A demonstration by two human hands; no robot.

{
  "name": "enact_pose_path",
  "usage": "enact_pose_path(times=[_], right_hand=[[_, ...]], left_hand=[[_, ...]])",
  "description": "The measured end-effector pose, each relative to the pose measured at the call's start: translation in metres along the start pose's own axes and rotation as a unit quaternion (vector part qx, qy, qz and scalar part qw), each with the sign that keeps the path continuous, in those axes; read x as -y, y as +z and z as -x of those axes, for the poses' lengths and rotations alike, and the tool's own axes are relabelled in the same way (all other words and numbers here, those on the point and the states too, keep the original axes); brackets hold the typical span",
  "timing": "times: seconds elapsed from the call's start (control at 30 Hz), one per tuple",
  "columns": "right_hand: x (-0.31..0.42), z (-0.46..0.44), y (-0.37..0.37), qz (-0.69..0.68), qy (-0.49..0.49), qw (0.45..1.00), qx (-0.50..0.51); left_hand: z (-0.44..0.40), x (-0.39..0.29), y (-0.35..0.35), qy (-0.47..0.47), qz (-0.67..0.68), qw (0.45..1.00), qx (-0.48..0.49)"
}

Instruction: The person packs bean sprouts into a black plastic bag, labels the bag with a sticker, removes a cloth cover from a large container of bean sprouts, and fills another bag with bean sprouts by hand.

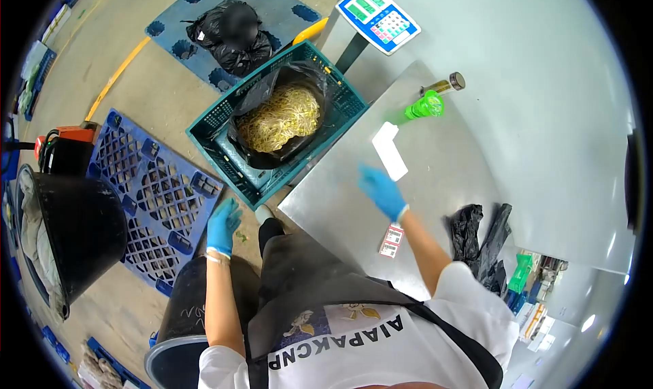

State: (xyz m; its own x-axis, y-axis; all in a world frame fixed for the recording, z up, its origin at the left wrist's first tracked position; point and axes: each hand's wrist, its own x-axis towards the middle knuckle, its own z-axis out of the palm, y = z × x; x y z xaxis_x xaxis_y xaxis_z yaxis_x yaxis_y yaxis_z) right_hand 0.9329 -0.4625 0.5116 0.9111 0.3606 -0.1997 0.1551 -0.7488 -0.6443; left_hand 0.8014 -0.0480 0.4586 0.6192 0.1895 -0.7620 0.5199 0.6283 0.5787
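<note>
My left hand (pixel 223 225), in a blue glove, hangs beside the blue pallet's edge with its fingers apart and holding nothing. My right hand (pixel 382 190), also blue-gloved and slightly blurred, is over the steel table (pixel 340 205) with its fingers stretched out, nothing visible in it. Near it lie a bent white piece of paper (pixel 390 152) and a red-and-white printed label strip (pixel 391 240). Ahead of me, a green plastic crate (pixel 215 159) holds a black plastic bag (pixel 255 159) opened around yellowish bean sprouts (pixel 282 120).
A scale display (pixel 379 16) stands beyond the crate. On the table are a green plastic object (pixel 426 105), a jar (pixel 445 84) and black bags (pixel 476 242). Blue pallets (pixel 146 185) and black tubs (pixel 88 215) occupy the floor at left. Another black bag (pixel 231 38) sits on the far pallet.
</note>
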Motion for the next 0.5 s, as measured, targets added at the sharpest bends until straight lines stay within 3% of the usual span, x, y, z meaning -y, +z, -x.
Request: enact_pose_path(times=[0.07,0.17,0.27,0.37,0.5], right_hand=[[0.0,0.068,0.01,0.042,-0.01,0.998,0.045],[0.015,0.119,0.012,-0.207,0.119,0.96,0.144],[0.012,0.127,0.015,-0.165,0.044,0.965,0.198],[0.012,0.115,0.024,-0.02,-0.126,0.968,0.218],[0.076,0.139,0.016,0.041,-0.235,0.94,0.244]], left_hand=[[0.014,0.036,-0.017,-0.015,-0.012,1.0,0.007],[0.05,0.085,-0.026,-0.024,-0.041,0.999,-0.005],[0.098,0.135,-0.019,0.008,-0.038,0.999,-0.009],[0.175,0.173,0.0,0.028,0.024,0.999,-0.012],[0.24,0.243,-0.01,0.009,0.052,0.997,-0.057]])
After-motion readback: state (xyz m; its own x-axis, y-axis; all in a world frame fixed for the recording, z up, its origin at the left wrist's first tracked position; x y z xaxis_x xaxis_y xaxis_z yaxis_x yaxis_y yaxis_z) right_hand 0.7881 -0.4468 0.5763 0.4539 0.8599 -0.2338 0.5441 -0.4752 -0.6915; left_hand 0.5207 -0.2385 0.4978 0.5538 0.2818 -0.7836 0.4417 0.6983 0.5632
